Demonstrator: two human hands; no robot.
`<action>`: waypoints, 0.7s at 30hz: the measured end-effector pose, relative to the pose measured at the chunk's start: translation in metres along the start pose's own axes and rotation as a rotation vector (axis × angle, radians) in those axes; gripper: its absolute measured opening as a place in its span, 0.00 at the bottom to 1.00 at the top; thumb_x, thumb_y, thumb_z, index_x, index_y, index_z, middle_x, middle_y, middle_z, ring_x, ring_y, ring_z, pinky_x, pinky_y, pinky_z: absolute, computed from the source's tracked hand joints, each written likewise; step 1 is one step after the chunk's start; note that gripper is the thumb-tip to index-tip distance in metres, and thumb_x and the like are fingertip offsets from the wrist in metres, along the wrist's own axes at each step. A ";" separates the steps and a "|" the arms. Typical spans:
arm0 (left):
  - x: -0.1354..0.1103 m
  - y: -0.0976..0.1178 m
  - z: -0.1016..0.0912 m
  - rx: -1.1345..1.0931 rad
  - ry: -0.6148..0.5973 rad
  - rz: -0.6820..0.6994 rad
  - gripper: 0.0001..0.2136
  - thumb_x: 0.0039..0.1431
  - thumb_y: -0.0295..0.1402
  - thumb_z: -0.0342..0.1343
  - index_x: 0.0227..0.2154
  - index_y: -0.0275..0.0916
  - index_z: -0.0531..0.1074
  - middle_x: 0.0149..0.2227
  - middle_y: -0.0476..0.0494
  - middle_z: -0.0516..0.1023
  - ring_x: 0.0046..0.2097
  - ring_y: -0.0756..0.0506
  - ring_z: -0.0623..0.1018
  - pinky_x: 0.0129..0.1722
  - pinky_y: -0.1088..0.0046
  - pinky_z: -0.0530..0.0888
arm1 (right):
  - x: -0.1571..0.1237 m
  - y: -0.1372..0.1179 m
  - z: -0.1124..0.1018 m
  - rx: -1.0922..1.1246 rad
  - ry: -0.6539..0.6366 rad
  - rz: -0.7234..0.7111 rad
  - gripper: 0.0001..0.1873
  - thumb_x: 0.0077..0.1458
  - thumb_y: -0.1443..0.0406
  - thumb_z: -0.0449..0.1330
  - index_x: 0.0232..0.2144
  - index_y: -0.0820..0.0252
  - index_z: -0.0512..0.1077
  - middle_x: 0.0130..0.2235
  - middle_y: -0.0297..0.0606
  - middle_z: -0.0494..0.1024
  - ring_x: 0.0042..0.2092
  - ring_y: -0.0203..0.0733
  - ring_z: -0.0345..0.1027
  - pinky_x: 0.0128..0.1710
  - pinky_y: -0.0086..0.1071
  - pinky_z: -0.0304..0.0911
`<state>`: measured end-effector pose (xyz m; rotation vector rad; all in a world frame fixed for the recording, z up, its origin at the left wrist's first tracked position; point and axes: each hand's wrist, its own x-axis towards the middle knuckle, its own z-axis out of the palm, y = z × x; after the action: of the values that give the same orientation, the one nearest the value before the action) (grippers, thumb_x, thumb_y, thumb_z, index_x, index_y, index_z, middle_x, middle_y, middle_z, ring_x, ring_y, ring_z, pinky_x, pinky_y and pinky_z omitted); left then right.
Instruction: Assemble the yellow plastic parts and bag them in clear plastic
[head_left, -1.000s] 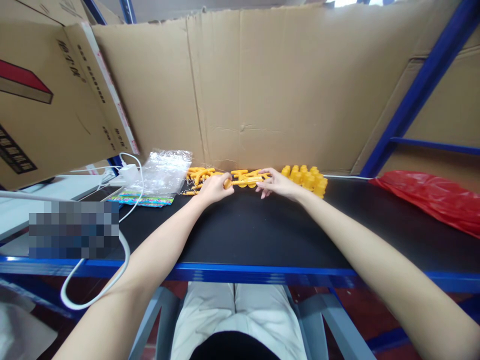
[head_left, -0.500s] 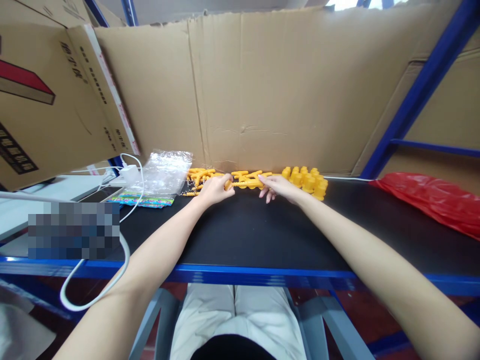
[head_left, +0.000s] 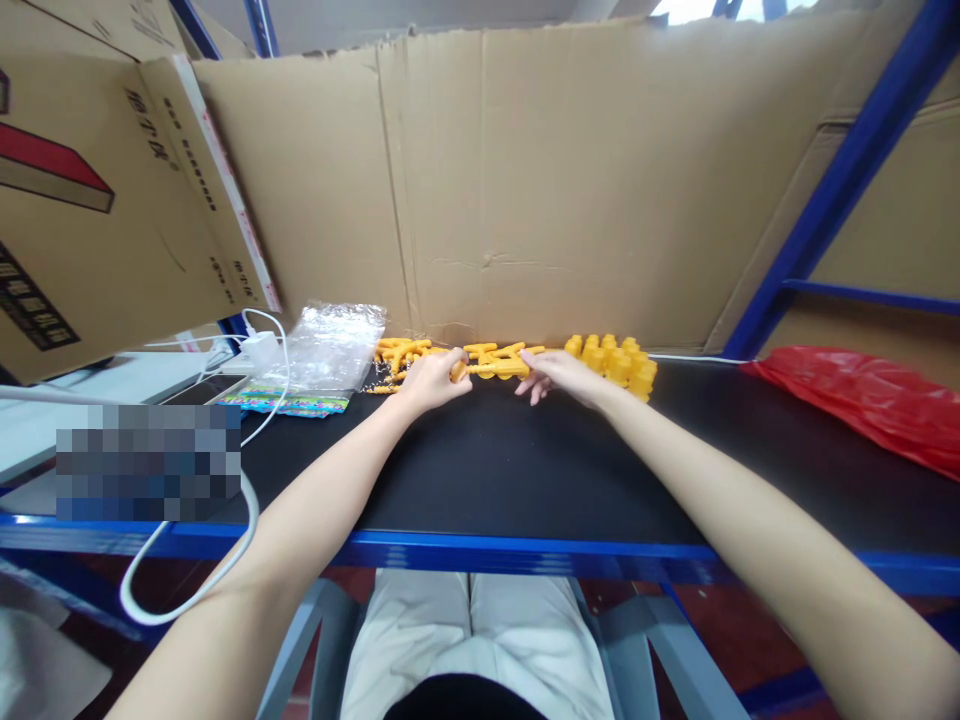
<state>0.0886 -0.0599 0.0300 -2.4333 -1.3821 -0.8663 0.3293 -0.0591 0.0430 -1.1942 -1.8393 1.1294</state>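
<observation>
At 12 o'clock on the black table [head_left: 487, 470], the left hand [head_left: 431, 380] is curled closed, pinching one end of a yellow plastic part [head_left: 496, 368]. The right hand [head_left: 561, 372], fingers loosely spread, touches its 3 o'clock end; I cannot tell whether it grips. The part looks light, stiff and thin, best held by its ends. Yellow caps [head_left: 621, 362] lie at its 3 o'clock, yellow sticks [head_left: 396, 352] at 9.
</observation>
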 end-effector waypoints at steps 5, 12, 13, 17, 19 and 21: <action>0.001 0.000 0.000 -0.002 -0.002 0.000 0.14 0.49 0.35 0.51 0.39 0.40 0.71 0.31 0.46 0.76 0.32 0.46 0.74 0.31 0.74 0.65 | -0.001 -0.003 0.000 -0.058 0.017 0.069 0.31 0.58 0.45 0.45 0.32 0.67 0.71 0.29 0.48 0.79 0.19 0.33 0.68 0.16 0.26 0.62; 0.002 -0.002 0.000 -0.012 -0.003 0.005 0.14 0.48 0.34 0.52 0.39 0.40 0.72 0.31 0.45 0.77 0.32 0.46 0.75 0.33 0.73 0.67 | -0.005 -0.003 -0.013 -0.063 -0.025 -0.052 0.25 0.50 0.63 0.63 0.51 0.58 0.62 0.49 0.45 0.73 0.30 0.32 0.73 0.31 0.27 0.70; 0.002 -0.002 0.000 -0.012 -0.002 0.008 0.14 0.48 0.34 0.51 0.39 0.40 0.72 0.31 0.46 0.77 0.32 0.46 0.75 0.33 0.73 0.67 | -0.004 -0.003 -0.014 -0.060 -0.030 -0.057 0.24 0.50 0.64 0.63 0.49 0.59 0.63 0.47 0.45 0.74 0.30 0.33 0.73 0.32 0.29 0.70; 0.001 -0.001 0.001 -0.012 0.003 0.024 0.14 0.48 0.34 0.51 0.39 0.40 0.72 0.32 0.46 0.77 0.32 0.47 0.74 0.32 0.74 0.66 | -0.002 -0.004 -0.012 -0.073 0.020 -0.040 0.15 0.54 0.61 0.60 0.42 0.63 0.67 0.35 0.42 0.77 0.29 0.35 0.73 0.32 0.30 0.70; 0.001 0.000 0.002 -0.013 0.003 0.032 0.14 0.48 0.34 0.52 0.39 0.40 0.72 0.32 0.46 0.77 0.31 0.47 0.74 0.31 0.74 0.66 | -0.002 -0.005 -0.011 -0.078 0.043 -0.028 0.13 0.56 0.60 0.58 0.40 0.63 0.68 0.32 0.41 0.76 0.29 0.35 0.73 0.31 0.29 0.69; 0.001 0.000 0.002 -0.017 0.005 0.033 0.14 0.48 0.34 0.52 0.39 0.40 0.72 0.31 0.46 0.77 0.31 0.47 0.74 0.31 0.74 0.65 | -0.003 -0.006 -0.011 -0.068 0.035 -0.035 0.13 0.56 0.60 0.57 0.40 0.63 0.68 0.33 0.41 0.76 0.30 0.35 0.73 0.31 0.29 0.70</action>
<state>0.0897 -0.0581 0.0291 -2.4572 -1.3339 -0.8794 0.3373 -0.0597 0.0523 -1.2072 -1.8783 1.0279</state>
